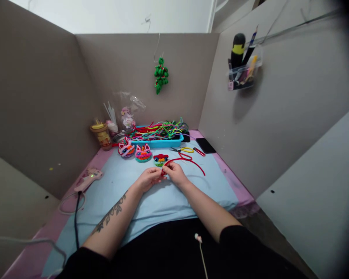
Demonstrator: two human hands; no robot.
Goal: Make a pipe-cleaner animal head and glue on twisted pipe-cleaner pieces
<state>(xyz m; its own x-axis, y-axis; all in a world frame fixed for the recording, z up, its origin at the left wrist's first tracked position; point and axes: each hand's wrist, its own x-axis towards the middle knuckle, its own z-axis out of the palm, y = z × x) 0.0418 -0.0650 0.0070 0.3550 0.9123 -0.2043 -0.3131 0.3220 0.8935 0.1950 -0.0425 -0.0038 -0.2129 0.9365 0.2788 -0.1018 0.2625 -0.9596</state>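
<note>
Red pipe cleaner [198, 165] is pinched in the fingertips of the left hand [148, 179] and right hand [177, 175], its tail curving past the right; bends are probably best made close to the pinch, tail kept clear of the scissors [187, 150] just beyond.

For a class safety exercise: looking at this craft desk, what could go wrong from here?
The red stem pinched by the left hand and right hand has a long loose end, which might snag the yellow-handled tool.
The red-topped figure sits just beyond the fingers and could get knocked.
The black cord runs beside the left forearm; a bump might drag the pink device.
</note>
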